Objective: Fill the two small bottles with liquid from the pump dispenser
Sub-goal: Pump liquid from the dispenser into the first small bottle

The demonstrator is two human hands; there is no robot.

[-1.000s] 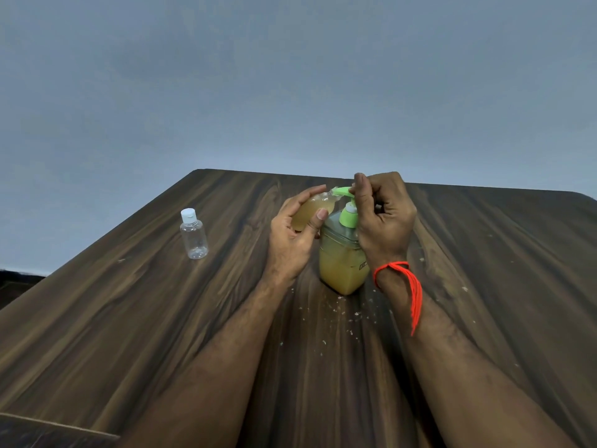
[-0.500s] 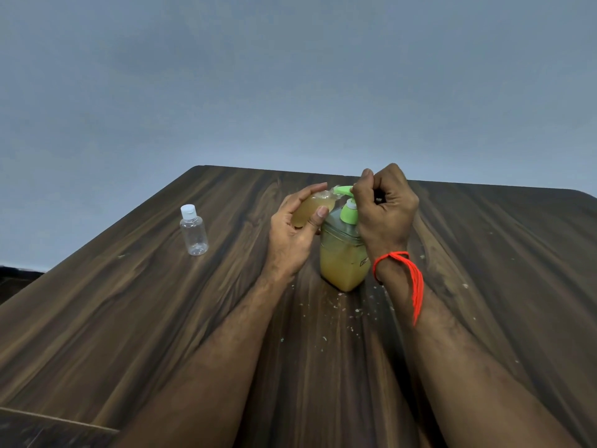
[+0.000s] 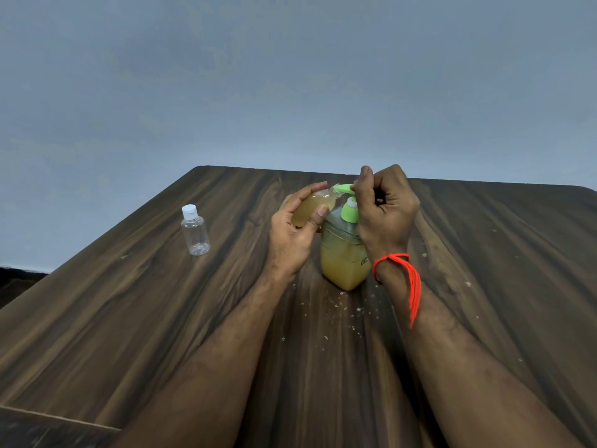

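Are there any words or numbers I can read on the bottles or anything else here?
Pump dispenser: a small dark-edged label shows beside the right wrist, but its letters are too small and half hidden to read.
Capped small bottle: no writing shows.
Small bottle in the left hand: no writing shows.
Table: none.
So nothing here can be read.

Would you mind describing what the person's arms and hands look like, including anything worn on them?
Both forearms are bare, with no sleeves in view. The right hand has an orange thread band tied around its wrist, with loose strands trailing down the forearm. The left hand wears nothing visible: no ring, watch or glove.
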